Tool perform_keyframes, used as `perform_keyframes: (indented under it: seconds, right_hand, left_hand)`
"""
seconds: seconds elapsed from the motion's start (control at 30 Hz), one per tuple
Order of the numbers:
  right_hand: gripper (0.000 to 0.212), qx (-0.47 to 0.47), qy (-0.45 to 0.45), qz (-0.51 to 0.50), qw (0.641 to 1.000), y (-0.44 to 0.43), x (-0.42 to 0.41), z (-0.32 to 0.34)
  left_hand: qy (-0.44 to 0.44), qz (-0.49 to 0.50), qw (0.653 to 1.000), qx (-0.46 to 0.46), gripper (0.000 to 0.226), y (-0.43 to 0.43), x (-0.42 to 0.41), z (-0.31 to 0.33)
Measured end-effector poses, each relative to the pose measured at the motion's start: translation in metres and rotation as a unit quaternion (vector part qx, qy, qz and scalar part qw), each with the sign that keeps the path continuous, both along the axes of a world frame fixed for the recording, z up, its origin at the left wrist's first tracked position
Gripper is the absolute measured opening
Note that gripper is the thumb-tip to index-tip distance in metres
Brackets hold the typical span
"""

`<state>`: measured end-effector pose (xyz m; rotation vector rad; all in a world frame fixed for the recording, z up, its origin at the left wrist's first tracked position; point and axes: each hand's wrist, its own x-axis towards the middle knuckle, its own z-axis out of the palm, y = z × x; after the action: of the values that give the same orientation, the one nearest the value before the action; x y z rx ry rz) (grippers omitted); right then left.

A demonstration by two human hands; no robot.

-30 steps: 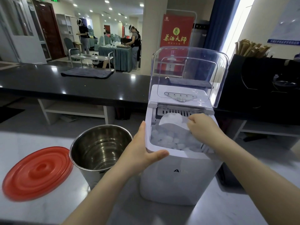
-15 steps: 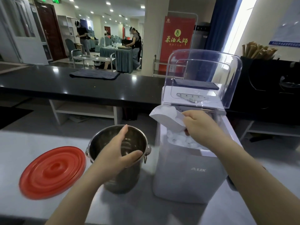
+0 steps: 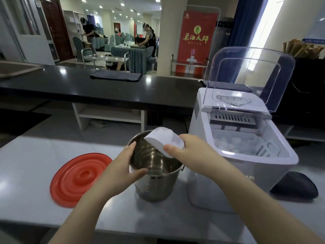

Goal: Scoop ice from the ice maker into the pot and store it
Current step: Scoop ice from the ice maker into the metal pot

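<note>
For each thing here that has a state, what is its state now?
Clear ice maker lid: open.
Steel pot: uncovered, upright.
Round red lid: off, lying flat.
White plastic scoop: tilted over the pot.
Left hand: gripping pot rim.
Right hand: holding scoop.

Both forearms are bare from the lower edge of the view up to the wrists; no sleeve, cuff or glove shows on either one. The left hand (image 3: 121,166) carries no ring, watch or band, and its nails look short and unpainted. The right hand (image 3: 191,154) is likewise without jewellery or covering, and its thumbnail is short and plain. No marks, tattoos or bandages can be made out on either arm. Clothing above the forearms lies out of view.
</note>
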<state>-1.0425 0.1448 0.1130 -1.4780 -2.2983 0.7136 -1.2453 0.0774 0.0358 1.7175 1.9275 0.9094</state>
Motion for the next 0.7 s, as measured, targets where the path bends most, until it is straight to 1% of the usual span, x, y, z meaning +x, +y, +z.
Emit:
perform_keyframes:
  seconds: [0.13,0.23,0.3,0.47,0.57,0.63,0.7]
  right_hand:
    - [0.062,-0.021,-0.08,-0.006,0.997,-0.008,-0.02,-0.02]
    - [0.058,0.009,-0.152,-0.012,0.988,-0.012,-0.027,-0.029]
    - [0.054,0.041,-0.182,-0.018,0.982,-0.013,-0.031,-0.035]
    - [0.051,0.124,-0.216,-0.017,0.968,-0.018,-0.034,-0.037]
    - [0.054,0.185,-0.247,-0.015,0.951,-0.02,-0.03,-0.035]
    - [0.058,0.215,-0.254,-0.009,0.943,-0.021,-0.027,-0.032]
    - [0.07,0.228,-0.244,-0.005,0.942,-0.022,-0.023,-0.027]
  left_hand:
    - [0.02,-0.013,1.0,0.012,0.091,0.0,0.0,-0.004]
    - [0.021,-0.013,1.0,0.003,0.094,0.002,-0.002,-0.007]
    - [0.019,-0.014,1.0,0.001,0.095,0.003,-0.002,-0.008]
    - [0.006,-0.009,1.0,0.005,0.096,0.004,-0.003,-0.01]
    - [0.008,-0.009,1.0,0.006,0.097,0.004,-0.003,-0.01]
    - [0.007,-0.009,1.0,0.004,0.098,0.003,-0.002,-0.008]
    - [0.0,-0.004,1.0,0.002,0.099,0.003,-0.001,-0.005]
